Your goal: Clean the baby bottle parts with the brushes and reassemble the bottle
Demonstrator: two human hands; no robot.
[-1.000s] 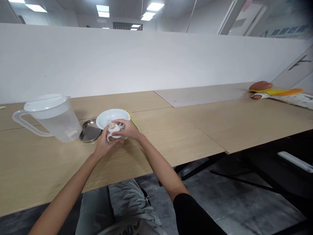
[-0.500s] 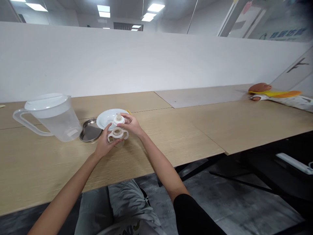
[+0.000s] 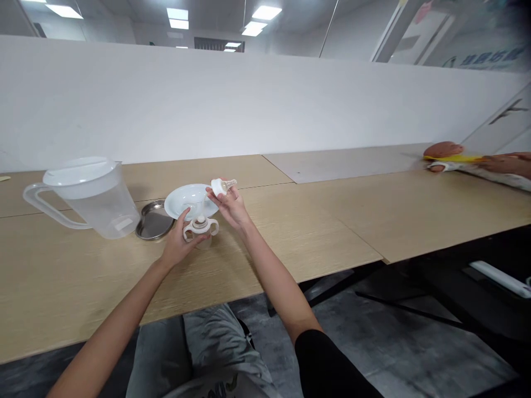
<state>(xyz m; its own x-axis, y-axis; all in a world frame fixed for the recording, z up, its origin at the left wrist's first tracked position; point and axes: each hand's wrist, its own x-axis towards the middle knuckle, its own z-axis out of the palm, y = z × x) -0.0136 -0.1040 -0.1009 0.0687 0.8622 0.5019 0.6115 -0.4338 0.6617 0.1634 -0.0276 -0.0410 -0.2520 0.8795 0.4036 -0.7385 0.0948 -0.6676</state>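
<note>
My left hand point(image 3: 177, 243) is wrapped round a small clear baby bottle point(image 3: 203, 241) with a white collar and two side handles, upright at the table. Above it and to the right, my right hand point(image 3: 232, 207) grips a white nipple cap point(image 3: 219, 187), tilted so its clear nipple points right. A faint clear tube seems to run from the cap down towards the bottle's mouth; I cannot tell where it ends. Just behind the bottle is a white bowl point(image 3: 176, 202), partly covered by my fingers.
A lidded clear plastic pitcher point(image 3: 99, 207) stands left, next to a metal kidney dish point(image 3: 155, 222). At the far right a brown doll-like head point(image 3: 443, 149) lies by a yellow item point(image 3: 456, 158), with another person's hand point(image 3: 508, 164) over it. The wooden table's front edge point(image 3: 323, 275) runs before me.
My right hand has lifted the nipple cap up and right, away from the bottle, and tipped it sideways. My left hand and the bottle stay put. Another person's hand has appeared at far right.
</note>
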